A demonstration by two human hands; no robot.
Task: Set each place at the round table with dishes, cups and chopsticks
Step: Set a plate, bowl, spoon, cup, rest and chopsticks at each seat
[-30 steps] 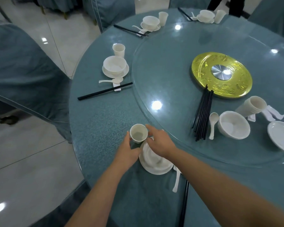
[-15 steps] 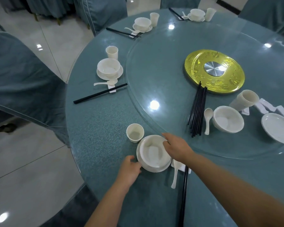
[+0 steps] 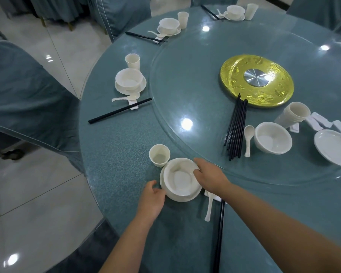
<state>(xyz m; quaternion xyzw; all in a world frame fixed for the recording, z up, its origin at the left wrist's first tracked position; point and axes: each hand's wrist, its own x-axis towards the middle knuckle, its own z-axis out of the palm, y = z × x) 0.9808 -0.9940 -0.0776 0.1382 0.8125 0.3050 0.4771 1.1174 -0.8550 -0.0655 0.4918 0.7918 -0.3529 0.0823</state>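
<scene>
Here the left hand [image 3: 153,198] touches the near-left rim of the plate [image 3: 193,196] with its fingertips, fingers loosely bent, while the right hand [image 3: 210,177] curls its fingers over the far-right rim of the bowl [image 3: 178,178] that sits on that plate. Just beyond the left hand, touching or nearly touching the bowl's far-left side (I cannot tell which), stands an upright cup [image 3: 159,155]. Under the right wrist lie a white spoon [image 3: 209,207] and black chopsticks [image 3: 219,237], their far ends on a small white rest [image 3: 215,196]. Well beyond the right hand, on the glass turntable [image 3: 185,85], lie a bundle of spare chopsticks [image 3: 236,128], a spare spoon [image 3: 248,138], a spare bowl [image 3: 273,137], stacked cups [image 3: 292,115] on their side and a spare plate [image 3: 335,146].
</scene>
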